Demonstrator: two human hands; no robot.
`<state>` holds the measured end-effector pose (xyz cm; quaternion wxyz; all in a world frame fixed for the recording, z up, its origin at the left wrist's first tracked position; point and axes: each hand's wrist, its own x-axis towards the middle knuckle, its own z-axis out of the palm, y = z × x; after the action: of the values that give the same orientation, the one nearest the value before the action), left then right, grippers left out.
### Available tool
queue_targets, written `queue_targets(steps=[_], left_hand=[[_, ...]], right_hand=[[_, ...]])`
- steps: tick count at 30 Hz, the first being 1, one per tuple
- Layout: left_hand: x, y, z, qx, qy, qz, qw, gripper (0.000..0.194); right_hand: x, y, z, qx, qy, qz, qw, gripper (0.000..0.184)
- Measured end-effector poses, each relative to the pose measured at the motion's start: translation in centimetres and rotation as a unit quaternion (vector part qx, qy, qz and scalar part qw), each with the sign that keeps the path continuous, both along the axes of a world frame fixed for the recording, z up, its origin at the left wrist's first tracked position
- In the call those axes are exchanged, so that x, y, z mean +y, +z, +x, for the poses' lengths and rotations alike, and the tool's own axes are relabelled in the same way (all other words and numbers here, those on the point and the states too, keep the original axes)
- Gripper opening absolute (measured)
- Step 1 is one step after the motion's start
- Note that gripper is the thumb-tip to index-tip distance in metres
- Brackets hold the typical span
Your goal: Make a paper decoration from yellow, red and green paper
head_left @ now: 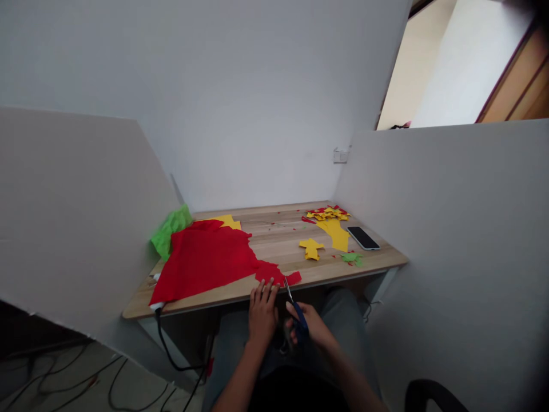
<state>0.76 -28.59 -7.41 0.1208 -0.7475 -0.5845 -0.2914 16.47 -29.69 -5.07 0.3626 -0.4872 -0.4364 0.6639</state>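
At the table's front edge my left hand [263, 313] lies with its fingers spread on the lower corner of a large red sheet [210, 257], which looks like cloth or crepe paper. My right hand [312, 326] is closed round the blue handles of a pair of scissors [301, 321]. Their blades point up and away, touching the red sheet beside a narrow strip at its right end. The sheet's right edge is ragged. A yellow cut-out shape [311, 249] lies beyond the scissors, and a green cut-out [351, 258] with red bits is to its right.
A crumpled green sheet [169, 232] rests at the table's left, with yellow sheets [231, 222] behind the red one. At the back right are piled cut-outs [329, 214], a yellow piece [337, 234] and a phone [363, 238]. Partitions [450, 229] flank the table [274, 229]. A black cable [165, 340] hangs front left.
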Motion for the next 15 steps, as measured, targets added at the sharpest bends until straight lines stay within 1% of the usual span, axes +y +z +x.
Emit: queue_targets(steps=[4, 9, 15], left_hand=[[0.1, -0.2, -0.1, -0.006, -0.002, 0.000, 1.000, 0.065], [0.3, -0.4, -0.1, -0.011, -0.003, 0.006, 1.000, 0.055], [0.3, -0.5, -0.1, -0.011, -0.002, 0.005, 1.000, 0.057]], right_hand=[[0.5, 0.7, -0.5, -0.007, 0.003, -0.008, 1.000, 0.058], [1.5, 1.3, -0.9, -0.027, -0.002, 0.013, 1.000, 0.051], [1.7, 1.3, -0.9, -0.053, -0.005, 0.035, 0.998, 0.056]])
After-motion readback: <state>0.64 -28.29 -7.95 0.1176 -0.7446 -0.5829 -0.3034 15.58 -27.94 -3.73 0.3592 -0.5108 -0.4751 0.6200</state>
